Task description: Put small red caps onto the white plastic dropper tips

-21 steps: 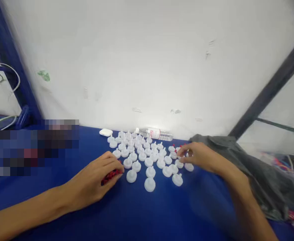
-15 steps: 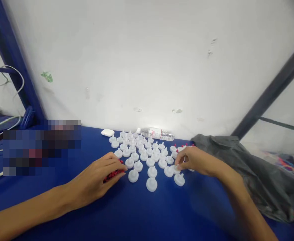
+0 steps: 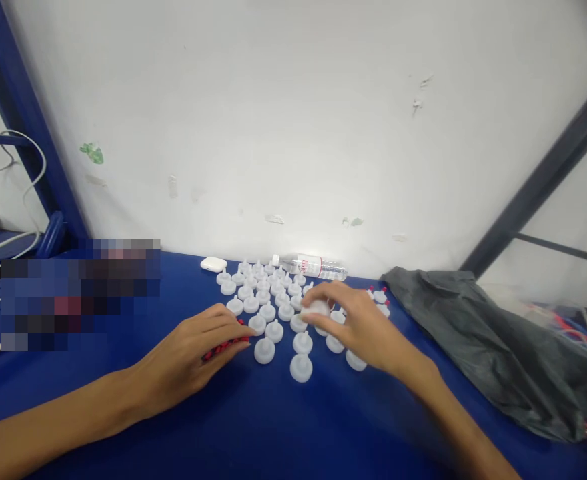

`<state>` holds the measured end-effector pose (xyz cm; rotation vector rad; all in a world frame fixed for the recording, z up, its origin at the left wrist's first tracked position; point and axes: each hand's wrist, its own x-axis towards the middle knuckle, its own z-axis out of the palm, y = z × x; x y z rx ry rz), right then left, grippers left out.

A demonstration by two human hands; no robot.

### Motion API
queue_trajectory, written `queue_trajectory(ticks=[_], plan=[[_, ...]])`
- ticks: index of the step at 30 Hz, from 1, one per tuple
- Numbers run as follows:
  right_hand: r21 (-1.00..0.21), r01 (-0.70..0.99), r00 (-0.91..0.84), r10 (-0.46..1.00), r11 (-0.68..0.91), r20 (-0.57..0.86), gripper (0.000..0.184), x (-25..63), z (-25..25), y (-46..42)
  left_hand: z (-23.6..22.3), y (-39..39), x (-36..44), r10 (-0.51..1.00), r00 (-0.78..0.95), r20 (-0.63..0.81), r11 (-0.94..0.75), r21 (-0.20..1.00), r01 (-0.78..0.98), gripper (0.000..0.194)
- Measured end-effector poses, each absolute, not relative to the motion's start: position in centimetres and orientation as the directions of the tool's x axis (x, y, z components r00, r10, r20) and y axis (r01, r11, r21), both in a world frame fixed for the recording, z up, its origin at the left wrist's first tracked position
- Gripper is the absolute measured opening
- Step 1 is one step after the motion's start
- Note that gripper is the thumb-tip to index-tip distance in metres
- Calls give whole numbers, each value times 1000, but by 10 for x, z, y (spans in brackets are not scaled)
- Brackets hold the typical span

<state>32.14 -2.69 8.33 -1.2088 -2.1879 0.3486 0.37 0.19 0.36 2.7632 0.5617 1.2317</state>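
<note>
Many white nozzle caps [image 3: 301, 367] stand spout up on the blue tabletop [image 3: 293, 427]. My left hand [image 3: 201, 343] rests at the left of the group, its fingers curled around a bunch of small red tips [image 3: 226, 348]. My right hand [image 3: 346, 320] is over the middle of the group, with a white nozzle cap [image 3: 316, 309] between thumb and fingers, slightly blurred. At the right end, several nozzle caps [image 3: 380, 295] carry red tips on their spouts. My right hand hides some of the caps behind it.
A clear plastic bottle [image 3: 318, 267] lies along the wall behind the caps, near a white rounded case [image 3: 213, 265]. Dark grey cloth [image 3: 493, 347] covers the right side. Blue frame posts [image 3: 43, 120] and white cables [image 3: 11, 237] are at the left.
My right hand has moved left from the right-hand caps to the middle of the group, carrying a white nozzle cap. My left hand has stayed almost in place.
</note>
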Motion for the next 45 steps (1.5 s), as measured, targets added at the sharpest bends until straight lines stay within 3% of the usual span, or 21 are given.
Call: queue_trajectory(ticks=[6, 14, 19, 26, 29, 35, 42, 45], plan=[[-314, 593, -597, 667, 741, 445, 36, 288, 54, -38, 13, -6, 11, 257, 609, 751, -959, 121, 255, 20], [-272, 550, -632, 606, 790, 484, 49, 272, 34, -37, 12, -17, 19, 172, 658, 733, -976, 38, 214, 20], [-367, 541, -615, 654, 757, 441, 42, 273, 36, -38, 14, -18, 20, 226, 588, 777, -964, 89, 252, 15], [-269, 505, -604, 558, 820, 569, 33, 275, 30, -36, 12, -9, 12, 383, 533, 754, -918, 244, 314, 19], [-283, 491, -626, 559, 824, 543, 26, 274, 24, -37, 11, -8, 12, 419, 577, 701, -905, 272, 328, 18], [-286, 519, -662, 591, 805, 461, 18, 270, 20, -40, 14, -13, 11, 383, 635, 671, -923, 262, 280, 35], [-148, 487, -688, 483, 861, 542, 12, 265, 23, -43, 9, -15, 8, 446, 637, 629, -891, 375, 254, 35], [-56, 533, -695, 475, 844, 540, 23, 268, 35, -41, 8, -9, 10, 456, 634, 624, -890, 330, 315, 25]])
